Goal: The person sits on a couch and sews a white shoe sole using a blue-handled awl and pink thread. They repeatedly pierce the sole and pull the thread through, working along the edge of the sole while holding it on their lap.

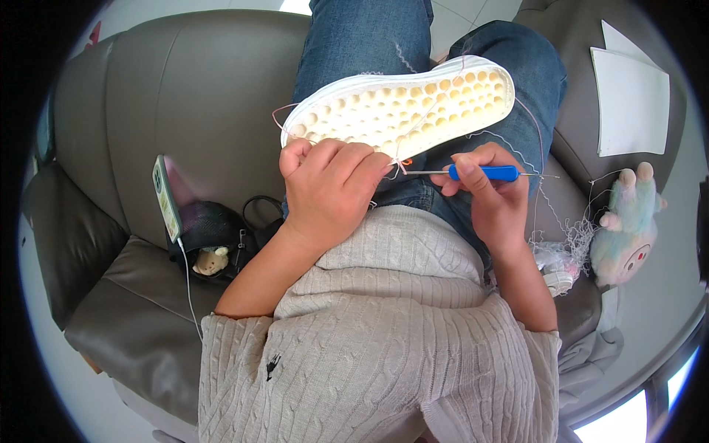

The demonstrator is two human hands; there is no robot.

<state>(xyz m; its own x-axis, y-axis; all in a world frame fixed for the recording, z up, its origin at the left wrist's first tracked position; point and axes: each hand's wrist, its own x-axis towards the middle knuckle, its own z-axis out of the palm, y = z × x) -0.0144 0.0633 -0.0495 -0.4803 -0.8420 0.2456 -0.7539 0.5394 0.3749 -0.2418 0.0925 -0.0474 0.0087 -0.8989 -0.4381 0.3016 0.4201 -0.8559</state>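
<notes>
Across my lap lies a white shoe sole (399, 111), its inner side with rows of round hollows facing up. My left hand (335, 177) grips its near edge at the left. In my right hand (490, 194) is a blue-handled hook tool (490, 173) with a thin metal shaft at each end. The left tip of the tool touches or lies very near pink yarn at the sole's edge, beside a small orange piece (407, 162). Pink yarn (424, 119) crosses the sole and loops past both its ends. Whitish crinkled yarn trails to a tangle (579, 238) at the right.
At the left, a phone (167, 199) with a white cable leans by a black bag (213, 227) on the grey sofa (221, 83). To the right are a pastel plush toy (626, 232), a clear plastic bag (551, 257) and white sheets (631, 105).
</notes>
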